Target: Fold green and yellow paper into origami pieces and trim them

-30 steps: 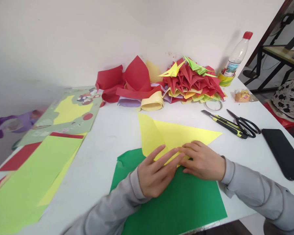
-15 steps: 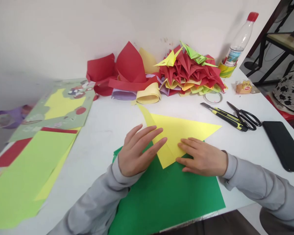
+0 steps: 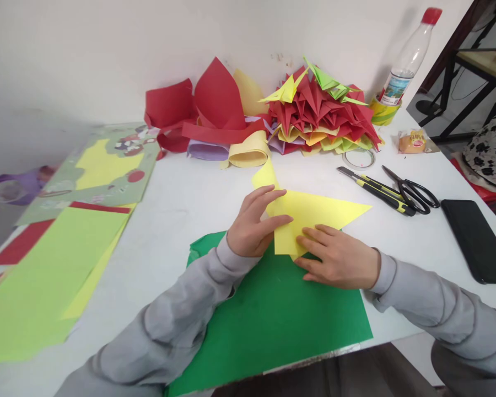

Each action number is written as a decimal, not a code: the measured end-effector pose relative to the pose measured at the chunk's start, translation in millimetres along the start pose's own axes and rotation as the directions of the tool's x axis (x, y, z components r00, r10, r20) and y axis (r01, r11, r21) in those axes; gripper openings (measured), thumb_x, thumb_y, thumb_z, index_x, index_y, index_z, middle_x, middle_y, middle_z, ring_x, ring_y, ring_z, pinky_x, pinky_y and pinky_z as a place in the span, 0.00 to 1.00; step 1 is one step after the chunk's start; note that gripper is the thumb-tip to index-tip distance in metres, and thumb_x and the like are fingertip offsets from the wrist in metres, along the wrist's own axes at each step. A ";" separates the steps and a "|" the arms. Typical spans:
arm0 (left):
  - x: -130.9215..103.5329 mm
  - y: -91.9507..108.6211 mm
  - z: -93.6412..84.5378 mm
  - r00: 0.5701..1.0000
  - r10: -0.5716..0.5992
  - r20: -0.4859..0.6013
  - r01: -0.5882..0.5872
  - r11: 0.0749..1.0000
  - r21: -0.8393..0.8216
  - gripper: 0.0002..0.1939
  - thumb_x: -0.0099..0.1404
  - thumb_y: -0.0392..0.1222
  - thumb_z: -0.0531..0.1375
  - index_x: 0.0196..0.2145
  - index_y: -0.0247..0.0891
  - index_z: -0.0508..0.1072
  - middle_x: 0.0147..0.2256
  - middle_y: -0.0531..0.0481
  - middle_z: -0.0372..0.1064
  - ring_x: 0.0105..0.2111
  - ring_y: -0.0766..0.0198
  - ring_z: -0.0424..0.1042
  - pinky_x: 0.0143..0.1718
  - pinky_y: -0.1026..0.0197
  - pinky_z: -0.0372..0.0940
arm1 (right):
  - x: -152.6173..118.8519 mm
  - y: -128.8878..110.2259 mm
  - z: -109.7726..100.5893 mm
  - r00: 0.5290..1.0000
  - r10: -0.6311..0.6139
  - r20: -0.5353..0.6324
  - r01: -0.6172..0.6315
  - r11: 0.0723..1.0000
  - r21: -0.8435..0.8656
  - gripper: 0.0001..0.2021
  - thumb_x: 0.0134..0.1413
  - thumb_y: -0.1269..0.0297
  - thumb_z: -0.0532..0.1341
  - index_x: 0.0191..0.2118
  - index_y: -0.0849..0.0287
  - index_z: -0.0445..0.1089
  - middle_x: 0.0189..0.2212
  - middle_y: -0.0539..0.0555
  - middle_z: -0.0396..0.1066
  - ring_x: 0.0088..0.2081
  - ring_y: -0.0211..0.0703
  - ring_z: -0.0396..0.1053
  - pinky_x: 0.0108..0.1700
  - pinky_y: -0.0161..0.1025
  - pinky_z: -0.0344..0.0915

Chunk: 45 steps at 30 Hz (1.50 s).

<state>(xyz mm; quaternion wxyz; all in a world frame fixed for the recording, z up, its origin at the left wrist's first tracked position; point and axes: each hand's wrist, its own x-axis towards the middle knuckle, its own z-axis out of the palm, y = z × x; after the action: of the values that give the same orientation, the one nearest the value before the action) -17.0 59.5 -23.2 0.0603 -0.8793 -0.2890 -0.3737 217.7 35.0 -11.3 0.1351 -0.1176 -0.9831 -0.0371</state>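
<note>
A folded yellow paper (image 3: 326, 212) lies partly over a green sheet (image 3: 289, 320) at the table's front. One flap is folded across its left side, and a narrow strip curls up and away toward the back. My left hand (image 3: 256, 220) rests on the folded left part, its fingers spread and pointing right. Lower on the same yellow paper, my right hand (image 3: 339, 256) lies flat with fingers apart, over its lower edge. The fingertips of the two hands are a short way apart.
Behind stand red folded papers (image 3: 219, 96) and a spiky red paper pile (image 3: 318, 105). On the right are a cutter (image 3: 380, 193), scissors (image 3: 413, 193), a phone (image 3: 477, 240), tape (image 3: 359, 158) and a bottle (image 3: 409, 60). Green sheets (image 3: 58, 275) lie left.
My left hand has moved right and a little back, carrying the yellow flap further over. The curled strip has shifted right. My right hand has stayed nearly in place.
</note>
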 end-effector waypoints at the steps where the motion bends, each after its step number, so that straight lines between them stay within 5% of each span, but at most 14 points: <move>1: 0.8 -1.5 1.2 1.000 0.004 0.012 -0.004 1.000 -0.007 0.19 0.61 0.27 0.51 0.45 0.45 0.69 0.59 0.44 0.56 0.59 0.49 0.56 0.53 0.41 0.60 | -0.1 -0.1 0.4 1.000 0.000 0.007 0.000 1.000 -0.004 0.17 0.64 0.56 0.52 0.46 0.63 0.71 0.46 0.69 0.68 0.49 0.58 0.66 0.46 0.53 0.64; 7: 2.1 -11.1 7.7 0.996 0.016 0.085 -0.011 0.998 -0.057 0.15 0.63 0.30 0.51 0.43 0.45 0.70 0.56 0.42 0.60 0.56 0.51 0.59 0.52 0.42 0.62 | 0.0 -0.9 1.3 0.999 0.006 0.046 -0.005 1.000 -0.025 0.18 0.64 0.55 0.50 0.46 0.63 0.70 0.44 0.66 0.68 0.47 0.56 0.64 0.43 0.49 0.61; 17: 0.4 -20.6 46.8 0.987 -0.017 0.159 0.022 0.999 -0.025 0.16 0.67 0.40 0.48 0.36 0.42 0.75 0.51 0.41 0.65 0.51 0.53 0.64 0.50 0.45 0.63 | -1.0 -3.6 -0.4 0.995 0.048 0.083 -0.047 0.999 -0.020 0.16 0.63 0.55 0.53 0.45 0.61 0.70 0.37 0.60 0.69 0.43 0.52 0.63 0.43 0.48 0.57; 23: 4.1 -6.9 44.8 0.983 -0.117 0.139 0.098 0.986 0.137 0.18 0.67 0.46 0.51 0.49 0.35 0.68 0.51 0.35 0.63 0.50 0.49 0.64 0.46 0.46 0.65 | -1.5 -4.0 -1.8 0.993 0.070 0.091 -0.072 0.997 0.019 0.16 0.61 0.55 0.56 0.46 0.61 0.70 0.38 0.60 0.69 0.41 0.51 0.64 0.43 0.48 0.57; 26: 10.1 3.5 39.5 0.977 -0.173 0.127 0.121 0.933 0.339 0.16 0.65 0.47 0.53 0.39 0.31 0.71 0.38 0.35 0.69 0.38 0.50 0.68 0.35 0.49 0.67 | -1.4 -5.3 -3.1 0.992 0.083 0.092 -0.086 0.996 0.025 0.16 0.60 0.54 0.57 0.46 0.61 0.70 0.39 0.59 0.69 0.42 0.52 0.64 0.44 0.49 0.57; 30: 12.6 11.7 35.9 0.975 -0.150 0.166 0.081 0.927 0.366 0.15 0.67 0.39 0.51 0.25 0.35 0.71 0.26 0.42 0.68 0.27 0.56 0.66 0.27 0.54 0.65 | -0.6 -9.1 -6.3 0.988 0.110 0.105 -0.113 0.993 0.022 0.17 0.60 0.53 0.57 0.46 0.61 0.70 0.39 0.59 0.69 0.42 0.52 0.63 0.47 0.52 0.55; 35: -3.3 12.7 33.4 0.977 -0.056 0.206 -0.003 0.961 0.276 0.14 0.68 0.38 0.48 0.38 0.34 0.73 0.39 0.40 0.74 0.41 0.56 0.71 0.44 0.52 0.66 | -0.6 -13.1 -9.8 0.976 0.164 0.140 -0.169 0.985 0.024 0.18 0.58 0.51 0.58 0.46 0.60 0.70 0.38 0.59 0.66 0.39 0.49 0.62 0.44 0.50 0.56; 38: -18.9 9.1 33.9 0.963 -0.050 0.263 -0.015 0.971 0.240 0.21 0.70 0.45 0.45 0.51 0.34 0.68 0.51 0.38 0.71 0.54 0.51 0.64 0.56 0.45 0.54 | -1.5 -13.4 -10.7 0.973 0.181 0.145 -0.187 0.982 0.033 0.18 0.57 0.51 0.60 0.47 0.58 0.69 0.37 0.57 0.66 0.40 0.50 0.62 0.42 0.48 0.56; 45: -28.9 4.2 37.6 0.905 -0.138 0.402 0.044 0.971 0.235 0.29 0.69 0.54 0.43 0.62 0.38 0.57 0.60 0.39 0.59 0.63 0.45 0.49 0.60 0.42 0.42 | -2.3 -12.8 -12.0 0.966 0.200 0.164 -0.214 0.975 0.067 0.17 0.58 0.53 0.60 0.48 0.58 0.68 0.39 0.58 0.66 0.40 0.49 0.62 0.40 0.45 0.56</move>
<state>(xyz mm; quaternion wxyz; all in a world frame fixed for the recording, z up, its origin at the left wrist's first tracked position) -7.3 54.8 -69.6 0.0771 -0.9118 -0.3759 -0.1463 219.8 20.8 -0.9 0.0656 -0.2164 -0.9737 0.0278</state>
